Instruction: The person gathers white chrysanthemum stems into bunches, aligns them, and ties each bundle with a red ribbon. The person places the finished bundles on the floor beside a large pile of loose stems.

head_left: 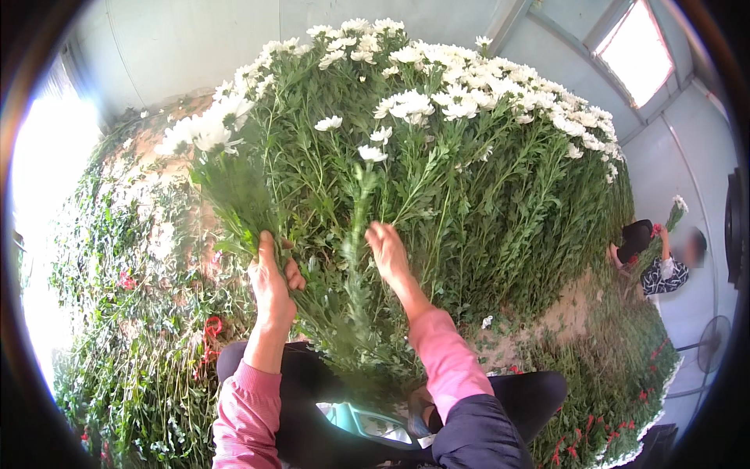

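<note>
My left hand [272, 273] is closed around the stems of a bunch of white chrysanthemums [212, 134], whose heads fan out to the upper left. To its right, my right hand [389, 252] has its fingers curled together against a single chrysanthemum stem [360, 207]. That stem stands nearly upright, topped by one white bloom, and is smeared by motion; its exact contact with the fingertips is hard to see. Leafy stem ends hang below both hands, over my lap. In front rises a wide pile of cut chrysanthemums [500, 180], white heads at the top.
A pale green plastic frame [367, 422] shows between my legs. Bundles with red ties [212, 327] lie at the left, and more bundles [594, 391] at the lower right. Another person [664, 270] sits far right holding flowers, near a fan [712, 344].
</note>
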`<state>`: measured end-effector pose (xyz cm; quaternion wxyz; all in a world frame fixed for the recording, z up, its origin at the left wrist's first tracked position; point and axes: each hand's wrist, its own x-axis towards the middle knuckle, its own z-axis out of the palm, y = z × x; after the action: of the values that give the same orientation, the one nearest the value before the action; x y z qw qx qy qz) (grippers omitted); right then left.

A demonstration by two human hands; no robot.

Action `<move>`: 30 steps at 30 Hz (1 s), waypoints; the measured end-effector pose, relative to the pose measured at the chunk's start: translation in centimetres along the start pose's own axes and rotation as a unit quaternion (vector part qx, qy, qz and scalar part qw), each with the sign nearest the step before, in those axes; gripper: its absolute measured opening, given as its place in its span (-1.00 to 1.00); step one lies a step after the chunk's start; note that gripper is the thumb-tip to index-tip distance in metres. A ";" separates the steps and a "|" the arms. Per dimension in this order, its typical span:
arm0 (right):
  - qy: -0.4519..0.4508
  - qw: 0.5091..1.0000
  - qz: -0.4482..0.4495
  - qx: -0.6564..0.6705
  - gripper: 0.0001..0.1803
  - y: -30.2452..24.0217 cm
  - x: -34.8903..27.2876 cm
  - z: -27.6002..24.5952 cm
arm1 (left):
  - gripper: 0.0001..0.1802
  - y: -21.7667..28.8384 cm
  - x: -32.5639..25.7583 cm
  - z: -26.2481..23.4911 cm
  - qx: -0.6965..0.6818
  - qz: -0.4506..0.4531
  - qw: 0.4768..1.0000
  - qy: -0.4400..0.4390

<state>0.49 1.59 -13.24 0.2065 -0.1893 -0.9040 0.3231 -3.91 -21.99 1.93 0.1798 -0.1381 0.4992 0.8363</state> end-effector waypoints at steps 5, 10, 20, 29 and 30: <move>0.051 0.973 0.115 -0.195 -0.63 2.3 6.8 1.0 | -0.47 -0.9 0.1 2.0 0.004 -0.039 0.999 -0.023; 0.163 0.987 -0.001 -0.016 -0.79 1.0 6.2 -0.2 | -0.46 -1.9 1.1 2.4 -0.001 -0.067 0.995 -0.070; 0.116 0.974 -0.196 0.008 -0.65 -11.7 -1.7 -8.3 | -0.46 -4.9 0.3 4.8 0.050 -0.019 0.993 -0.110; 0.035 0.973 -0.213 0.080 -0.68 -10.3 -2.1 -7.5 | -0.85 -5.3 0.6 5.0 0.009 0.033 0.999 -0.019; 0.084 0.985 -0.115 0.102 -0.66 -7.4 -0.5 -6.9 | -0.85 -4.8 0.5 4.9 0.038 0.044 0.998 -0.033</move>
<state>2.76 -0.48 -3.58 0.3356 -0.0883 -0.8617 0.3701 -2.47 -15.49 0.23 0.1646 -0.0814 0.5303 0.8277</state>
